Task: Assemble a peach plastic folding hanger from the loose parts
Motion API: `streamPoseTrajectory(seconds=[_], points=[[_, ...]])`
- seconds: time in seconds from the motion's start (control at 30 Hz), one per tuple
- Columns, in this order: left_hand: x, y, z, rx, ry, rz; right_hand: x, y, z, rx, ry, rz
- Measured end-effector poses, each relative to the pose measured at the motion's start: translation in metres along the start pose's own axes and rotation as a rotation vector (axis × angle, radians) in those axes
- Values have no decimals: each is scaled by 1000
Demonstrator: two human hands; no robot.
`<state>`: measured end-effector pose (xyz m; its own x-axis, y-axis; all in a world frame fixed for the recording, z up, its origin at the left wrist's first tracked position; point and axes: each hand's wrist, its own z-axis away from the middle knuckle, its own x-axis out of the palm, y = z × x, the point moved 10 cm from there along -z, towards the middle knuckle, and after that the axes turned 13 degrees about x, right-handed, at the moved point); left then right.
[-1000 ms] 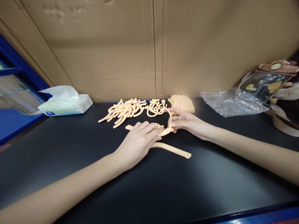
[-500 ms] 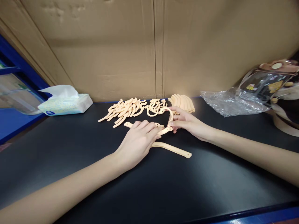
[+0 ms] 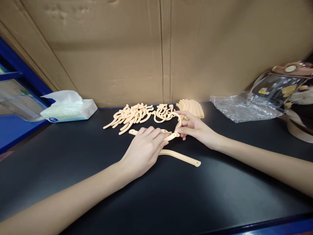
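Observation:
Between my hands is a cream plastic hanger hook (image 3: pixel 180 121), its curve rising from a short arm piece (image 3: pixel 171 136). My right hand (image 3: pixel 195 129) pinches the hook near its base. My left hand (image 3: pixel 146 147) is closed around the arm piece, and its fingers hide much of it. Another strip end (image 3: pixel 133 132) pokes out to the left of that hand; whether it joins the held part cannot be seen. A longer hanger arm (image 3: pixel 182 157) with a hole at its tip lies on the black table, partly covered by my left hand.
Behind my hands lie a heap of curved cream pieces (image 3: pixel 132 117), a small pile of hooks (image 3: pixel 163 111) and a row of stacked arms (image 3: pixel 192 108). A tissue pack (image 3: pixel 70 109) sits left. On the right are a clear plastic bag (image 3: pixel 244 107) and a bottle (image 3: pixel 278 86). Cardboard (image 3: pixel 110 55) stands behind.
Hardly anything differs. Both hands keep the same grip on the hanger parts, with only a very slight shift at the joint between them.

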<state>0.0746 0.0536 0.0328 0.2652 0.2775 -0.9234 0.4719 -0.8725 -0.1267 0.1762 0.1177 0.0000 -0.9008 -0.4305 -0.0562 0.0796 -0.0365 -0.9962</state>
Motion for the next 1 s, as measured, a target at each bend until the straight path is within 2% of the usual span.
streamPoseTrajectory(seconds=[0.3, 0.47, 0.7, 0.8, 1.0], points=[[-1, -3, 1, -42, 15, 2, -7, -11, 7, -112, 132, 69], [-1, -5, 2, -68, 13, 11, -6, -16, 13, -158, 162, 120], [-4, -15, 5, -150, 56, 60, -7, -19, 15, -146, 189, 185], [-5, -24, 10, -234, 86, 127, 0, -22, 20, -194, 188, 320], [-3, -37, 22, -386, 116, 359, 30, -36, 40, -426, 219, 858]])
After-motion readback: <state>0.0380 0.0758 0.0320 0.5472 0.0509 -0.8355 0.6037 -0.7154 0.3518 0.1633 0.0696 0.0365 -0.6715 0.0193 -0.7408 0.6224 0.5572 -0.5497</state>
